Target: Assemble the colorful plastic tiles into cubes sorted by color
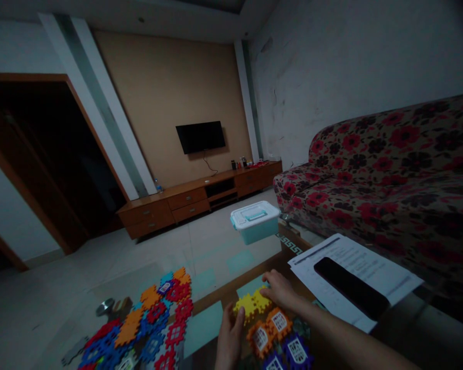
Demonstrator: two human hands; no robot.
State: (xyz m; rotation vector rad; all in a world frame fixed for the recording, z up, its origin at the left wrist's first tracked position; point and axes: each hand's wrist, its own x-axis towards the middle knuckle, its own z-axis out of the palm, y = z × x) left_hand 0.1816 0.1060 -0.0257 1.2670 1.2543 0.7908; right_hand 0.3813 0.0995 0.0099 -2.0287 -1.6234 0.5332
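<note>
Two joined yellow interlocking plastic puzzle pieces [251, 303] lie between my hands. My right hand [280, 290] grips their right end from above, and my left hand [230, 337] holds their left end from below. Just below them lie orange pieces with white window panels [269, 329] and a purple windowed piece [297, 352]. To the left of my left hand spreads a large joined mat of red, blue and orange pieces [148, 321]. Its lower part runs out of the picture.
A glass-topped coffee table [289, 244] carries papers [355, 275] under a black phone or tablet [351, 288]. A lidded teal plastic box [255, 222] sits beyond it. A floral sofa [386, 180] lines the right, and a wooden TV cabinet [200, 198] stands at the far wall.
</note>
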